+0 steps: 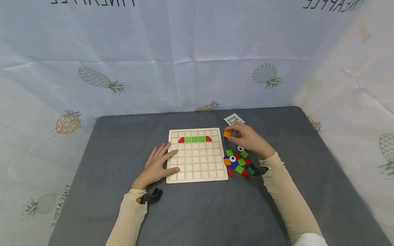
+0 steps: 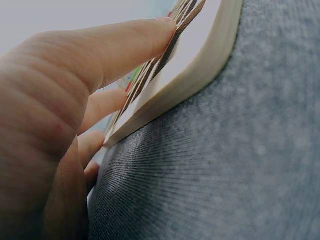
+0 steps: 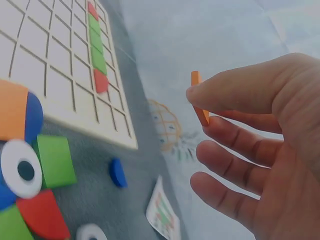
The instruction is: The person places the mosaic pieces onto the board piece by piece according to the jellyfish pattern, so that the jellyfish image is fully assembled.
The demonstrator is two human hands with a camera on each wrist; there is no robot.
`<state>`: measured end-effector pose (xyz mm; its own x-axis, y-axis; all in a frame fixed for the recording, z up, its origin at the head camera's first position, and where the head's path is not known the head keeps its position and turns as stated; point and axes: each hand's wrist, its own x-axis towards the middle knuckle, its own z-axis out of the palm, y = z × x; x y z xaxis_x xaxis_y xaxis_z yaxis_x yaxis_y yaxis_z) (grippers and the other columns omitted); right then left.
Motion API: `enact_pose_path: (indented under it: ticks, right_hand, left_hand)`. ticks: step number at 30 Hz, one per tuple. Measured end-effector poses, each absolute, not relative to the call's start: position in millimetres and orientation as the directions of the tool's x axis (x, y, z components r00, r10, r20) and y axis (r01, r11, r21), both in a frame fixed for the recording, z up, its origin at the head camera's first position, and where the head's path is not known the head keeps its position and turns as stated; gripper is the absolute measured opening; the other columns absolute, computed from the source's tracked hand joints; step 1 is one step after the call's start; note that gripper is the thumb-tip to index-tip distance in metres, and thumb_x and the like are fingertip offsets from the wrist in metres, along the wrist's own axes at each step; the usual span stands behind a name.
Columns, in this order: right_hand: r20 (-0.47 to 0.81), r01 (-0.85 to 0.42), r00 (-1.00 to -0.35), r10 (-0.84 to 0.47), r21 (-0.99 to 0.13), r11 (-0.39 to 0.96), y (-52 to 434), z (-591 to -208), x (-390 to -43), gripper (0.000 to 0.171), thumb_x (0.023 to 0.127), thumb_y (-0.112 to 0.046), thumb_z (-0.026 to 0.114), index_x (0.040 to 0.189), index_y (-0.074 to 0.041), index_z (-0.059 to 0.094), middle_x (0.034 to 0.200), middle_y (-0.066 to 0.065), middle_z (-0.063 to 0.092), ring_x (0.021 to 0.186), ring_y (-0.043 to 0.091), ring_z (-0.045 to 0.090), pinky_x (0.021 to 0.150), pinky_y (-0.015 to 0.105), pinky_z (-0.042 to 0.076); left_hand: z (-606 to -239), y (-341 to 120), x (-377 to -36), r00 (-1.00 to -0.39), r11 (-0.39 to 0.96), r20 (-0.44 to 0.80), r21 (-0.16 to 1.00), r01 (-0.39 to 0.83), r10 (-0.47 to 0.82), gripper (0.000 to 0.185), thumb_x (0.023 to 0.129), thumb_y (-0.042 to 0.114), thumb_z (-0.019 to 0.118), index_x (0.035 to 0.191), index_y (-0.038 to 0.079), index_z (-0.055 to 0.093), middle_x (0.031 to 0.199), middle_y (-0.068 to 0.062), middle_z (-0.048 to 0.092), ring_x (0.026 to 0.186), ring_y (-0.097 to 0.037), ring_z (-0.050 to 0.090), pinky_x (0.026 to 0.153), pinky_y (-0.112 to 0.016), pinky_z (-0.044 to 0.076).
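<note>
Head view, right hand (image 1: 247, 137) pinching orange tile (image 1: 227, 133); left hand (image 1: 156, 167) outspread, touching wooden grid board (image 1: 200, 160)

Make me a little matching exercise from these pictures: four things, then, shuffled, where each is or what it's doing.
Things:
1. Left hand
2. Right hand
3. Picture card
4. Row of three green tiles

Places and states:
A. Between two red pieces
B. Touching the left side of the wooden board
C. Near the far edge of the table
D. Pinching an orange tile

Pairs: 1-B, 2-D, 3-C, 4-A
</note>
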<state>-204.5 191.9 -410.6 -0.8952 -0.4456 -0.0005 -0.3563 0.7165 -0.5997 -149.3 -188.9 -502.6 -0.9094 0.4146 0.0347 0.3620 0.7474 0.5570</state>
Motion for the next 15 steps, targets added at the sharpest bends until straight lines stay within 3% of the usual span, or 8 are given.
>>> enact_pose_path:
  ticks: [4,9,15]
  right_hand:
    - [-0.008,-0.399,-0.862,-0.507,-0.606,0.688,178.1,-414.7,-215.0,0.034,0.093,-0.015,0.063,0.127,-0.007,0.06,0.12,0.011,0.055,0.087,0.018,0.054,0.072,0.032,0.05]
    - [-0.007,-0.452,-0.831,-0.556,-0.575,0.682,162.6,-419.4,-221.5,0.034,0.092,-0.011,0.063,0.125,-0.004,0.061,0.11,0.013,0.057,0.082,0.021,0.051,0.067,0.029,0.046]
    - [-0.072,-0.41,-0.836,-0.543,-0.575,0.708,146.0,-428.0,-224.2,0.034,0.092,-0.014,0.061,0.125,-0.006,0.06,0.111,0.01,0.056,0.085,0.02,0.049,0.068,0.029,0.046]
  left_hand:
    - [-502.7,-189.3,-149.1,-0.909,0.749,0.038,0.553,0.366,0.416,0.077,0.082,0.063,0.063,0.147,0.03,0.039,0.162,0.0,0.015,0.151,-0.025,0.006,0.121,-0.049,-0.004]
    - [-502.5,-189.0,-149.3,-0.908,0.75,0.04,0.548,0.369,0.418,0.077,0.082,0.063,0.063,0.147,0.029,0.04,0.162,0.0,0.014,0.151,-0.025,0.007,0.121,-0.049,-0.004]
    - [-501.9,-189.4,-149.5,-0.908,0.749,0.04,0.551,0.369,0.417,0.078,0.082,0.064,0.062,0.147,0.029,0.039,0.162,0.0,0.014,0.151,-0.025,0.007,0.121,-0.049,-0.003]
